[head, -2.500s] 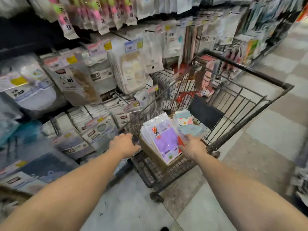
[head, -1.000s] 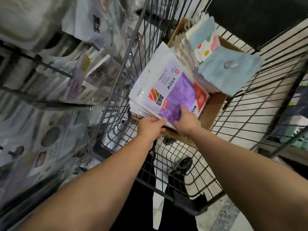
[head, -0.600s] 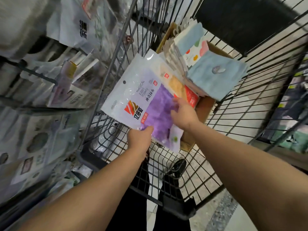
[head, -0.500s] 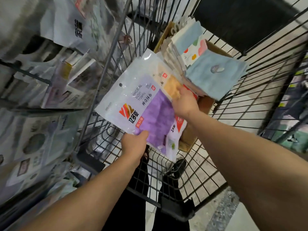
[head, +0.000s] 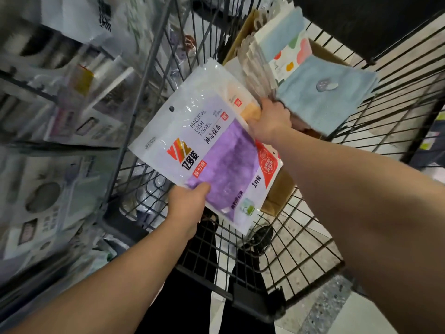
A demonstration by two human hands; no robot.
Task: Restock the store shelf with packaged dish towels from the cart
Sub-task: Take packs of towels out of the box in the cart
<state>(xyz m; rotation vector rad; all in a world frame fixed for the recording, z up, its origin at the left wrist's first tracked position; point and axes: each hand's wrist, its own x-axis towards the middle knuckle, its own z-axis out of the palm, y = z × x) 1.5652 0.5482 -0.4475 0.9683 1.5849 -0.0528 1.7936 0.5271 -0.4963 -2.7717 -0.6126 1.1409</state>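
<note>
Lower centre of frame: left hand (head: 190, 208), thumb on the front face, pinching the lower edge of a purple dish towel pack (head: 212, 153) — lifted, tilted, above the wire floor of the cart (head: 277, 259).

Centre right: right hand (head: 271, 120), fingers curled over the upper edge of an orange pack (head: 250, 111) lying just behind the purple one; whether gripping firmly or only steadying, cannot tell.

Further back, right of centre: cardboard box (head: 279, 196) in the cart, holding more stock; blue cloths (head: 325, 97) fanned over its far end.

Left side of frame: store shelf (head: 60, 121), blurred, already hung with packaged goods.

Step in hand, by judgement: drawing packs out of the box, not yet shelved. Next move likely calls for clearing the cart's rim, turning left, and finding the matching peg — hang hole (head: 171, 108) at the pack's top to be threaded on.
</note>
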